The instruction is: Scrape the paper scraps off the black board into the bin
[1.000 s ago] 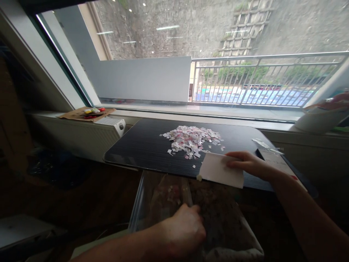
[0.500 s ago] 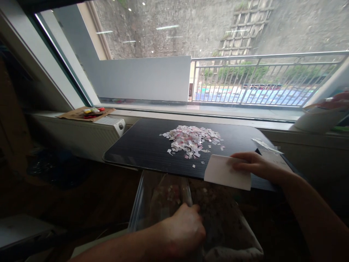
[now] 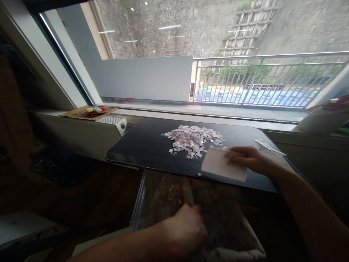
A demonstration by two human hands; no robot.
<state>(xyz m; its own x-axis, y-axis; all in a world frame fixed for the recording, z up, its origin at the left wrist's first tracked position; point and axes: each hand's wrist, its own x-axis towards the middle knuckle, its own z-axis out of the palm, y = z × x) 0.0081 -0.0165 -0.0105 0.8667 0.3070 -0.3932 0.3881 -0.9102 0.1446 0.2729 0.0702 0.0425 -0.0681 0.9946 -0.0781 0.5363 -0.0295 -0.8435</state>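
Note:
My right hand (image 3: 242, 158) pinches a stiff whitish card (image 3: 223, 163) between thumb and fingers, low over the near right part of the dark table (image 3: 136, 145). Just beyond the card's left end lies a loose pile of small white and pinkish paper scraps (image 3: 191, 140). One stray scrap (image 3: 200, 174) rests near the table's front edge. My left hand (image 3: 188, 225) is closed on the right rim of a clear plastic bin (image 3: 138, 200) below that edge; its fingertips are hidden. Some scraps (image 3: 174, 193) show dimly inside the bin.
A thin pale strip (image 3: 268, 146) lies at the table's right side. Left of the table stands a radiator (image 3: 81, 133), with brown cardboard (image 3: 73, 112) and small colourful items on the sill. Beside the bin is a dark stained cloth-like surface (image 3: 226, 225). A window spans the back.
My right hand has moved the card away from the front edge, closer to the scrap pile. A small scrap now lies nearer that edge. My left hand keeps its place on the bin.

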